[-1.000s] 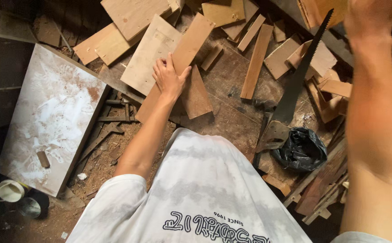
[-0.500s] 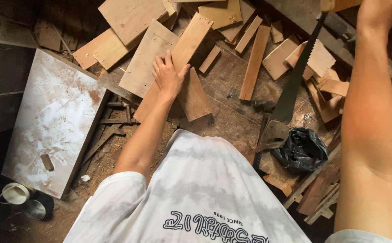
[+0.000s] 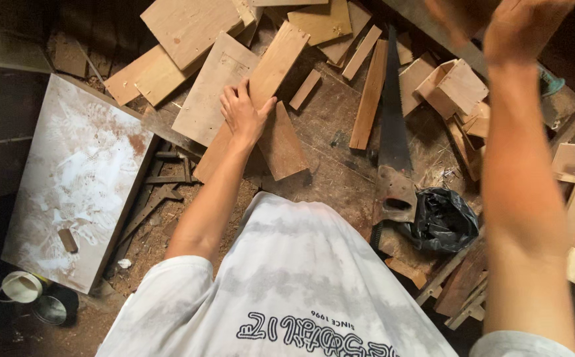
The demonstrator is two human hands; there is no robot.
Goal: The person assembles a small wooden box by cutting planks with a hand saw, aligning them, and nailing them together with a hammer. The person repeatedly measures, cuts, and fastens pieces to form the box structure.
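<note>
The left hand (image 3: pixel 242 114) pressed flat, fingers spread, on a long plank (image 3: pixel 254 99); the raised right hand (image 3: pixel 522 30) was blurred, grip unclear; a handsaw (image 3: pixel 393 142) lay nearby among offcuts

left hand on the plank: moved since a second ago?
No. The left hand lies flat on the same long plank, fingers at its left edge, as before. Its spot relative to the saw is unchanged; only the camera shifted slightly.

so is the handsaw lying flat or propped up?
Lying flat. The handsaw rests blade-down on the floor among wood offcuts, handle toward the person, beside the black bag. Neither hand touches it; the left hand presses a plank.
</note>
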